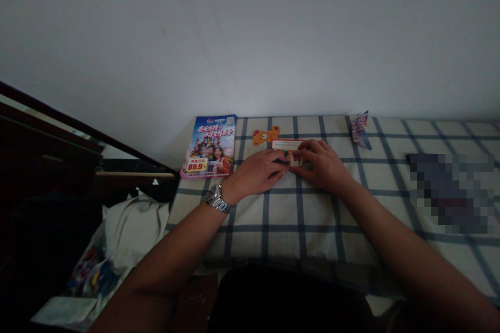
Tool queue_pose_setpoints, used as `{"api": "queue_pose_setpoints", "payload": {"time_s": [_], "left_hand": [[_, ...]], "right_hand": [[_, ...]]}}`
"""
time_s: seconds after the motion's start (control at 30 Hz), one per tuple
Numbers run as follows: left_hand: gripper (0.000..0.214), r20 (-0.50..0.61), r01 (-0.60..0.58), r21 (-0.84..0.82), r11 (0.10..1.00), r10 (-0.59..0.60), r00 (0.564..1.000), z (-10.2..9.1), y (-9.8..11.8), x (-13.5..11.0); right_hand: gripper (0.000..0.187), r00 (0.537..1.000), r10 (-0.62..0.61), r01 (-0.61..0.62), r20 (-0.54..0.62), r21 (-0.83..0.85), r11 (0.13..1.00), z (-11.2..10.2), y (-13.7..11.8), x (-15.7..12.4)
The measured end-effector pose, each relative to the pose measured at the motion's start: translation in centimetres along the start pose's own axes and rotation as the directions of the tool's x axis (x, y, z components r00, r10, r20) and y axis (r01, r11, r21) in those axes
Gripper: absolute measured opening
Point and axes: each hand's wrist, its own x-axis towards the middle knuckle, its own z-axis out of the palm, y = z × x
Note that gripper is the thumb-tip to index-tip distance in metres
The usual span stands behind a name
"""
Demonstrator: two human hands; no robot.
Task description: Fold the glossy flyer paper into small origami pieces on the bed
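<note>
A small printed paper [287, 143], white with a red edge and lines of text, lies flat on the checked cloth [281, 213]. Its lower part shows coloured pictures and is partly covered by my fingers. My left hand [261, 170] is closed on the paper's left side, thumb and fingers pressed together. At the other side my right hand [321, 166] pinches the paper between thumb and fingers. A silver watch [219, 199] is on my left wrist.
Left of my hands lies a pile of colourful flyers [211, 146]. A folded, patterned paper piece [360, 130] stands near the wall [281, 36]. A dark, blurred-out object [445, 192] lies at the right. White bags [135, 229] sit below the left edge.
</note>
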Motion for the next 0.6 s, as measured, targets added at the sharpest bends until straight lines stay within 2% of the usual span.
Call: {"api": "queue_pose_setpoints", "payload": {"time_s": [0.23, 0.6], "left_hand": [[0.024, 0.008, 0.031, 0.033, 0.999, -0.032, 0.999, -0.14, 0.05, 0.07], [0.027, 0.007, 0.039, -0.019, 0.999, -0.039, 0.999, -0.01, -0.22, 0.07]], "right_hand": [[0.036, 1.0, 0.001, -0.001, -0.01, 0.001, 1.0, 0.16, 0.08, -0.11], [0.036, 1.0, 0.005, -0.005, -0.01, -0.01, 1.0, 0.13, -0.04, -0.04]]}}
